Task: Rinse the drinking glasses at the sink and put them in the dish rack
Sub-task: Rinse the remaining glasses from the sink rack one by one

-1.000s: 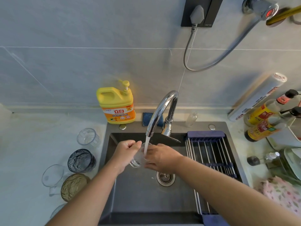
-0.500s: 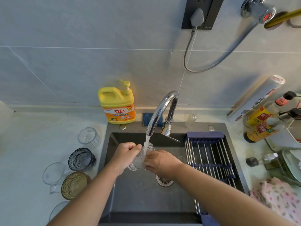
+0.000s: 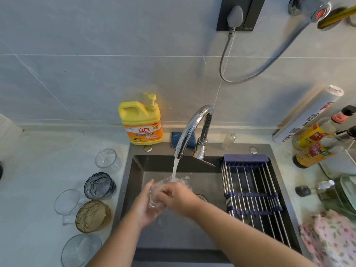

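A home kitchen: a dark grey sink (image 3: pixel 134 182) with a curved chrome tap (image 3: pixel 189 130) at centre, a yellow detergent jug (image 3: pixel 141 122) behind, sauce bottles (image 3: pixel 316 143) at right, a pale marbled worktop (image 3: pixel 48 160).

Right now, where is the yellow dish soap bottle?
In the head view, the yellow dish soap bottle stands upright at the back left corner of the sink, against the tiled wall, left of the blue sponge and the faucet.
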